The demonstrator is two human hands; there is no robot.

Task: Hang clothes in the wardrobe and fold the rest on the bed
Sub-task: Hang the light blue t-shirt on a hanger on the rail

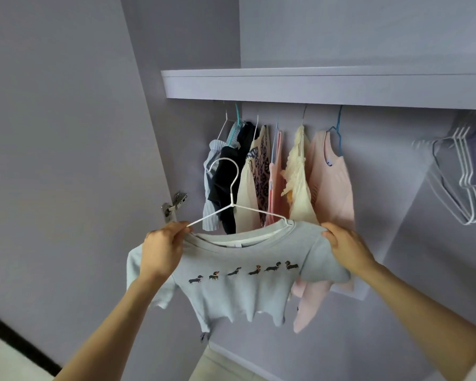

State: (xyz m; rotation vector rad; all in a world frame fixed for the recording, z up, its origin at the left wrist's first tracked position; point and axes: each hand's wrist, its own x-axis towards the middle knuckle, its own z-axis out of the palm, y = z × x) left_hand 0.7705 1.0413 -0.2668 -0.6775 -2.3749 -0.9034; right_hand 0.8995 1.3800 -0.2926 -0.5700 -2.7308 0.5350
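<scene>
A light blue T-shirt (239, 292) with a row of small dachshund prints hangs in front of the open wardrobe. A white wire hanger (232, 188) sits partly in its neck, its left arm still outside the collar and its hook pointing up. My left hand (162, 251) grips the shirt's left shoulder and the hanger's left end. My right hand (346, 248) holds the shirt's right shoulder over the hanger's other end.
Several garments (275, 177) hang under the wardrobe shelf (313, 83), among them a pink top (333, 177) and a dark one. A bunch of empty white hangers (465, 171) hangs at the right. The open door with a metal hinge (175, 206) stands to the left.
</scene>
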